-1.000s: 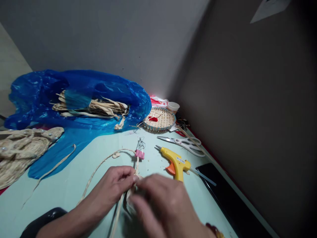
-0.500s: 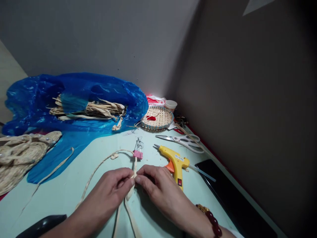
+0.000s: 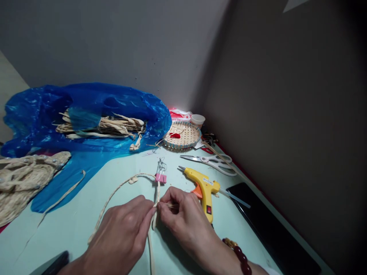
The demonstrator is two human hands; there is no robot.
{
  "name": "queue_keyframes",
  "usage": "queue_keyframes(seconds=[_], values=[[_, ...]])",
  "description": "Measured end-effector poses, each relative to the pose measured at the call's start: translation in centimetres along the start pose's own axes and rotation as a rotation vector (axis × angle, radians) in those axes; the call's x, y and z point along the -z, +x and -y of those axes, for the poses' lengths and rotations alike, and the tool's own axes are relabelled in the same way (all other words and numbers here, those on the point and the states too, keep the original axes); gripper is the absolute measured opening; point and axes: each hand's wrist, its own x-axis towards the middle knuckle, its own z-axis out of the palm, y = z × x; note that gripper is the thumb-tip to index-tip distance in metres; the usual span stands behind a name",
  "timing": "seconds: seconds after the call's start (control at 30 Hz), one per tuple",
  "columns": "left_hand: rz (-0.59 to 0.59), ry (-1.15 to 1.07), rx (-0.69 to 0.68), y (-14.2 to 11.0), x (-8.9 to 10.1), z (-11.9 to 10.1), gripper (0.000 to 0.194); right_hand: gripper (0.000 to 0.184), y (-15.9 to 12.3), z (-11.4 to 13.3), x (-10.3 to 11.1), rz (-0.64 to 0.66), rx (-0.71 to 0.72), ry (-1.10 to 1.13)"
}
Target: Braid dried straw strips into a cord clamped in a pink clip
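Note:
A pink binder clip (image 3: 161,178) grips the top of a pale, cord-like plant-fibre strand (image 3: 158,192) on the table. Just below the clip, my left hand (image 3: 123,225) pinches the strand from the left, its fingers closed. My right hand (image 3: 183,215) meets it from the right, thumb and forefinger pinched on a fibre strip whose end shows inside the curled fingers. The fingertips almost touch and hide the crossing of the strips. One long strand curves left from the clip, and another hangs down between my hands.
Right of my hands lie a yellow glue gun (image 3: 205,187), white-handled scissors (image 3: 212,162) and a flat black object (image 3: 269,229). Behind are a round woven tray (image 3: 187,137), a paper cup (image 3: 198,120) and a blue plastic bag (image 3: 123,95) holding fibre bundles. A woven fibre piece (image 3: 25,179) sits at left.
My right hand has curled further, with a strip now inside its fingers. My left hand has turned so its back faces up more. The lower strands have shifted.

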Motion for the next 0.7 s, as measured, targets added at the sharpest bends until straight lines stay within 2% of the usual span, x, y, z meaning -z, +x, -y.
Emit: queue_keyframes(seconds=[0.13, 0.23, 0.33, 0.47, 0.7], values=[[-0.001, -0.141, 0.104, 0.3, 0.3, -0.5, 0.036, 0.014, -0.5, 0.4, -0.1, -0.022, 0.050, -0.124], [0.045, -0.293, 0.212, 0.4, 0.2, -0.7, 0.036, 0.015, -0.9, 0.4, -0.2, -0.034, 0.101, -0.196], [0.045, -0.343, 0.220, 0.0, -0.3, -0.9, 0.037, 0.017, -0.9, 0.3, -0.2, -0.037, 0.112, -0.215], [-0.015, -0.154, 0.081, -0.7, -0.9, -1.2, 0.034, 0.017, -0.8, 0.2, 0.0, -0.025, 0.102, -0.197], [-0.113, 0.385, -0.262, -1.6, -1.9, -0.4, 0.031, 0.020, -0.6, 0.4, 0.5, 0.012, 0.032, -0.132]])
